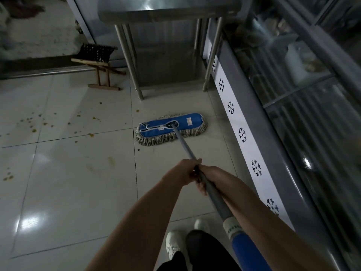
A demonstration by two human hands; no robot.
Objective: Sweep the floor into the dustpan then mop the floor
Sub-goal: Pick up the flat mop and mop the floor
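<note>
A flat mop with a blue head and a beige fringe lies on the pale tiled floor in front of a steel table. Its grey handle runs back toward me and ends in a blue grip at the lower right. My left hand grips the handle from the left side. My right hand grips it just behind, the two hands touching. Yellowish crumbs and stains are scattered over the tiles to the left of the mop.
A steel table on metal legs stands just beyond the mop. A glass-fronted freezer with snowflake marks runs along the right. A small folding stool stands at the back left by a door threshold. My white shoes are below.
</note>
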